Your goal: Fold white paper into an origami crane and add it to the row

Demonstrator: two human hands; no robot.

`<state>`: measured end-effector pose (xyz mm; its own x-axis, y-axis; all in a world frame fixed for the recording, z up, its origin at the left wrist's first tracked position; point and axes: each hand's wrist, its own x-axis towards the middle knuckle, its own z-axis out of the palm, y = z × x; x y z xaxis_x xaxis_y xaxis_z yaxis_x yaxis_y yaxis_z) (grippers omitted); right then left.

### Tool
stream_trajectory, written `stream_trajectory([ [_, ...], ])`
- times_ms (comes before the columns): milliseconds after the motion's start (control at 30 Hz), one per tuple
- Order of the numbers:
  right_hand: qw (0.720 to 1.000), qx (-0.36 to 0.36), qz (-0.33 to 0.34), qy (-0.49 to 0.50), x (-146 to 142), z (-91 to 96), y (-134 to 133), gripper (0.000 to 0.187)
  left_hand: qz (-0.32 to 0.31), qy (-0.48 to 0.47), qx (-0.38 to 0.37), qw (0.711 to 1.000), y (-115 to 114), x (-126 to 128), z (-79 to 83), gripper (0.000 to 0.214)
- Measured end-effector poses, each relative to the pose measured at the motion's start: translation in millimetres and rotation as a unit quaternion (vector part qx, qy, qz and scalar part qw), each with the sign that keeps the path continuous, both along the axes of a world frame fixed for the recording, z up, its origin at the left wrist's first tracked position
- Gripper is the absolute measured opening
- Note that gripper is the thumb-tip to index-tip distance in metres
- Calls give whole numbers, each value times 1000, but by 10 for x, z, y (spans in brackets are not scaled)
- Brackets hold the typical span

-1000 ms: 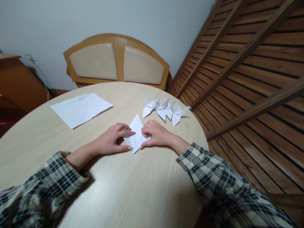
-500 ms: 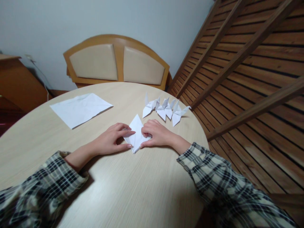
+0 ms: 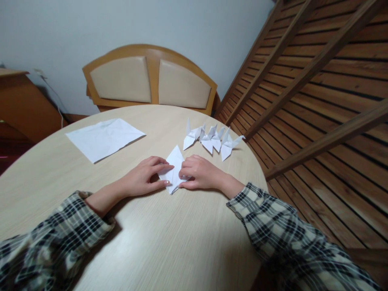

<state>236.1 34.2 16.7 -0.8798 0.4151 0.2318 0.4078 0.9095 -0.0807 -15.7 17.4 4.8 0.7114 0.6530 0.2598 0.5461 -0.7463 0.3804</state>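
Observation:
A white sheet of paper folded into a diamond [image 3: 175, 157] lies on the table before me, one point toward me. My left hand [image 3: 150, 174] rests on its left half, fingers stretched out and thumb apart, the tips pressing on the surface. On the other side, my right hand [image 3: 198, 173] has its fingers curled and its thumb low at the right corner, gripping the folded paper there. The fingers hide much of that right corner. Several white origami cranes [image 3: 209, 139] stand in a cluster beyond my right hand.
A larger white paper sheet [image 3: 106, 139] lies at the far left of the round wooden table [image 3: 157, 242]. Behind the table is a padded wooden headboard [image 3: 154, 76]. Slatted wood [image 3: 321, 109] slopes along the right, and a brown cabinet [image 3: 27, 105] stands at left.
The fingers of my right hand have shifted slightly at the paper's right corner. My left hand stays on the left half. The whole view has moved a little.

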Motion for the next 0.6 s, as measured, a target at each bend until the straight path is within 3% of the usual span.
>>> stream_trajectory([
  [300,1000,-2,16,11,-19,31,-45,16,-3,-5,-5,1000,11,-2,-7,49],
  [600,995,2,3,102,-41,-9,-18,13,19,0,7,1000,6,7,-22,51],
])
